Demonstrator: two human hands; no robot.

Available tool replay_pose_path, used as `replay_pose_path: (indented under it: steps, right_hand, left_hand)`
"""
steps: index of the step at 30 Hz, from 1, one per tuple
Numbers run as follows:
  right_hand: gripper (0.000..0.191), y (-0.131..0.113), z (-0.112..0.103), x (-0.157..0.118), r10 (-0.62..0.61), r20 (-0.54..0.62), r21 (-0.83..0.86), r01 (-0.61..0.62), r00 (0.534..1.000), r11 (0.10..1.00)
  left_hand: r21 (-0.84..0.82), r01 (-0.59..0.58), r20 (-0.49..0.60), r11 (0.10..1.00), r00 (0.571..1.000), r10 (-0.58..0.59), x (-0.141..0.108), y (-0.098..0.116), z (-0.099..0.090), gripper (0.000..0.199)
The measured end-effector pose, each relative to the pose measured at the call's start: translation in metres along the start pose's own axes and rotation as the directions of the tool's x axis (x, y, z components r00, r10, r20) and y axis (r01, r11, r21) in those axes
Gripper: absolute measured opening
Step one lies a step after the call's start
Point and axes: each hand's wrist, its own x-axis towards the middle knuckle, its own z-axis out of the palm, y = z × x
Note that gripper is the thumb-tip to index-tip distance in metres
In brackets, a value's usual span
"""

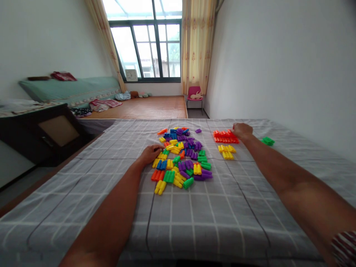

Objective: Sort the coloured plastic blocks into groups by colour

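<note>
Bullet-shaped plastic toy blocks in several colours lie in a loose pile (pixel 185 165) on the checked cloth. My left hand (pixel 151 154) rests at the pile's left side, its fingers curled together against yellow and green blocks; what is between the fingertips is hidden. To the right, red-orange blocks (pixel 226 140) stand joined in two rows. At the right end of the far row my right hand (pixel 243 130) is closed, fingertips pinched on a red-orange block. Nearer to me than these rows sit joined yellow blocks (pixel 227 155).
Green blocks (pixel 267 141) lie right of my right forearm. A single purple block (pixel 198 131) sits apart behind the pile. The grey checked cloth (pixel 194 218) covers the surface. Beyond it are a bed (pixel 155 105), a dark cabinet (pixel 36 139) and a pink chair (pixel 194 91).
</note>
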Motion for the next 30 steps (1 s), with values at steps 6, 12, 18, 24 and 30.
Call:
replay_pose_path:
  steps: [6,12,18,24,30]
  right_hand:
    - [0.041,-0.007,-0.008,-0.001,-0.013,0.003,0.001,0.013,1.000,1.000]
    - [0.039,-0.063,-0.030,-0.010,-0.253,-0.107,0.108,0.264,0.962,0.958]
    - [0.036,-0.164,-0.039,-0.037,-0.659,-0.160,0.281,0.674,0.735,0.684]
    - [0.039,-0.276,-0.043,-0.046,-0.836,-0.208,0.216,0.857,0.508,0.468]
    - [0.042,-0.351,-0.024,-0.028,-0.798,-0.142,0.214,0.805,0.585,0.553]
  left_hand:
    - [-0.002,0.001,-0.004,1.000,1.000,-0.001,0.000,0.001,0.001,0.038]
    - [-0.023,0.015,-0.002,1.000,1.000,-0.015,-0.002,0.004,0.001,0.038]
    - [-0.014,0.036,-0.012,0.999,0.999,-0.037,-0.001,0.004,0.002,0.036]
    - [0.019,0.020,-0.038,1.000,0.999,-0.019,-0.001,0.001,0.007,0.034]
    - [0.003,0.028,-0.046,1.000,0.999,-0.028,-0.004,0.003,0.009,0.034]
